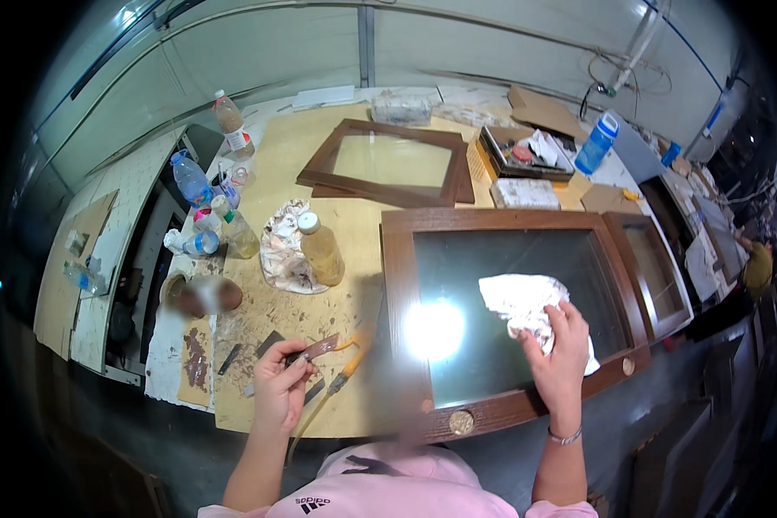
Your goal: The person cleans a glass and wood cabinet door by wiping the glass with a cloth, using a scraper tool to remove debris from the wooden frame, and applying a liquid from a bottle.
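I have the right hand [563, 350] over the brown-framed glass door [399, 298], thumb and bent fingers gripping a crumpled white cloth [526, 300] on its pane [509, 252]. Bare glass runs from the cloth to the door's left and far edges. Left of the door, the left hand [283, 378] pinches a flat brown strip [321, 347].

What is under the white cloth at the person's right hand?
Around the white cloth under the right hand, the brown-framed glass pane shows. The area directly beneath is covered, so any marks there cannot be seen.
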The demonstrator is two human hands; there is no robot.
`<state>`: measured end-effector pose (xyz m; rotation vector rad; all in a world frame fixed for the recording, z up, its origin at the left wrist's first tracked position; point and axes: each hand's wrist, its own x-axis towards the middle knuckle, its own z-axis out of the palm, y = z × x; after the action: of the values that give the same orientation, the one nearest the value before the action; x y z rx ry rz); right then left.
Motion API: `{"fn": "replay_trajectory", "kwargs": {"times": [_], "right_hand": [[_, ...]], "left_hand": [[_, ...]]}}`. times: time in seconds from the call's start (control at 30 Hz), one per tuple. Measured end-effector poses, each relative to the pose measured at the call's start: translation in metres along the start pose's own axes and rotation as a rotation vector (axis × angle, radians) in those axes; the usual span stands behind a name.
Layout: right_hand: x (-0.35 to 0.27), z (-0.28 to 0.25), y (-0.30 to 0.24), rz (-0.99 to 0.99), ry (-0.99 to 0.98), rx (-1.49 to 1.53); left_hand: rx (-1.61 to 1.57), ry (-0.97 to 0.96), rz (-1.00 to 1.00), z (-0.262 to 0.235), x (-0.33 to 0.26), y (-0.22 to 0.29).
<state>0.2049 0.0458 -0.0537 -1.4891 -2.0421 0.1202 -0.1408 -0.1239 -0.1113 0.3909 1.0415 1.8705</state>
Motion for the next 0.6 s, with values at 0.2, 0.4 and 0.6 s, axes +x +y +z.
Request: {"fn": "replay_trajectory", "kwargs": {"times": [0.2,0.4,0.6], "right_hand": [[0.001,-0.001,-0.001,-0.016,-0.011,-0.001],[0.006,0.004,-0.002,0.010,0.003,0.005],[0.009,0.003,-0.004,0.015,0.018,-0.023]], "left_hand": [[-0.051,0.069,-0.046,0.011,0.010,-0.001],[0.136,-0.026,-0.015,0.034,0.084,0.005],[0.332,-0.144,0.071,0.066,0.163,0.001]]}}
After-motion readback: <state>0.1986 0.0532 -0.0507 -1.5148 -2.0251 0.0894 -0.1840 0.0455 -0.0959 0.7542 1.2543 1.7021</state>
